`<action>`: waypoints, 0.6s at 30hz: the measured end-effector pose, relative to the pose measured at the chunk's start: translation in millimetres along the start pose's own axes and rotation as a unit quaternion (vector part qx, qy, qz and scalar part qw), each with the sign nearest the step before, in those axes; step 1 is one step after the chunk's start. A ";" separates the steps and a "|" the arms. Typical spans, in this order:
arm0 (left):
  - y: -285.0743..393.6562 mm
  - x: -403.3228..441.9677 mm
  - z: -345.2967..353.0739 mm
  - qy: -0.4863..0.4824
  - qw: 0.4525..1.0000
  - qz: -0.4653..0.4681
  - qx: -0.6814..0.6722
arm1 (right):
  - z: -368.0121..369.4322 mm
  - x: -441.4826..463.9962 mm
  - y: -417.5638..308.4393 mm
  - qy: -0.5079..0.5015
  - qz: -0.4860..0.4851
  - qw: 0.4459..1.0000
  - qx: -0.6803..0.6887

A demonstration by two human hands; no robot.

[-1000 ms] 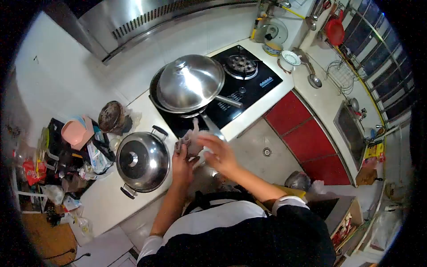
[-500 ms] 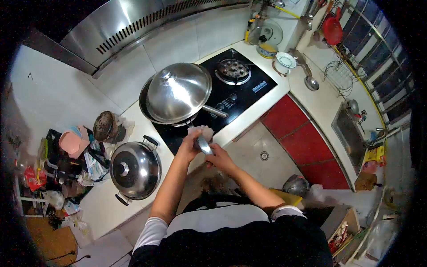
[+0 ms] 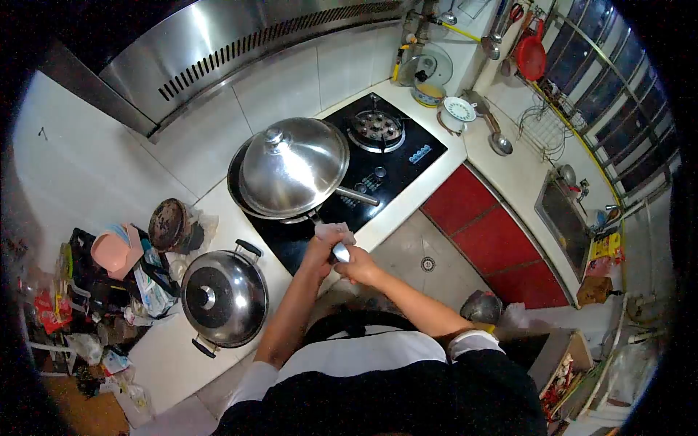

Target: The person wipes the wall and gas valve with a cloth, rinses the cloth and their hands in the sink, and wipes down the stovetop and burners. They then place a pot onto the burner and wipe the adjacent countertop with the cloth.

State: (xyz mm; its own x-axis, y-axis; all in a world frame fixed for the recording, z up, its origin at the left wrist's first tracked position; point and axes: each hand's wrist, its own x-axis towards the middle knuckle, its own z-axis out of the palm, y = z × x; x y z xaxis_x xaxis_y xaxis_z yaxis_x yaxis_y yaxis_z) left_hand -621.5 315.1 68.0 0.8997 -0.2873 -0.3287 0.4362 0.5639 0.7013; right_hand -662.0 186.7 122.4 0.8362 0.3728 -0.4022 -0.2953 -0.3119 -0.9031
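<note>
A wok (image 3: 238, 190) sits on the left side of the black gas hob, with a domed steel lid (image 3: 294, 163) over it. Its handle (image 3: 315, 216) points toward me, and a pale cloth (image 3: 336, 233) lies around it. My left hand (image 3: 323, 252) is closed around the handle at the cloth. My right hand (image 3: 358, 266) grips beside it, at the silver end (image 3: 340, 252) of the handle. The fingers hide much of the grip. Another metal handle (image 3: 358, 195) sticks out from beneath the lid to the right.
A lidded two-handled pot (image 3: 225, 298) stands on the left counter, near a pink basin (image 3: 116, 253) and clutter. The right burner (image 3: 376, 131) bears no pan. A bowl (image 3: 459, 110) and a ladle (image 3: 499, 142) lie on the back right counter before the sink (image 3: 563, 218).
My hands have drawn closer together on the handle, covering more of its silver end. The view has shifted slightly; wok and lid stay on the hob.
</note>
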 end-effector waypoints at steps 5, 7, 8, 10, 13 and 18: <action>12.1 -11.5 25.4 0.047 0.998 -0.023 0.016 | -9.1 4.6 13.1 0.051 -0.059 0.995 -0.070; 14.4 -5.3 28.7 -0.020 0.999 -0.004 0.030 | -16.3 5.2 17.8 0.065 -0.074 0.991 -0.092; 14.6 -1.5 31.2 -0.083 0.996 0.015 0.040 | -22.2 7.0 20.1 0.075 -0.086 0.987 -0.115; 19.9 -1.1 61.8 0.009 0.999 0.021 0.046 | -38.4 11.0 23.7 0.067 -0.068 0.990 -0.108; 17.8 22.7 82.3 0.041 0.997 0.015 0.064 | -72.2 13.7 18.2 0.068 -0.124 0.983 -0.114; 11.3 75.0 126.6 0.006 0.996 0.010 0.089 | -134.5 30.6 28.9 0.088 -0.114 0.984 -0.107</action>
State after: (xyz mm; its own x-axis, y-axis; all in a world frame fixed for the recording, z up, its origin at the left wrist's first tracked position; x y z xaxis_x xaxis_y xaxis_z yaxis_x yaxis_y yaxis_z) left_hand -551.1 201.9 131.3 0.9092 -0.2664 -0.3201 0.4086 0.4224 0.8091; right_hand -582.8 71.5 104.2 0.9422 0.3029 -0.1430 -0.0020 -0.4220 -0.9066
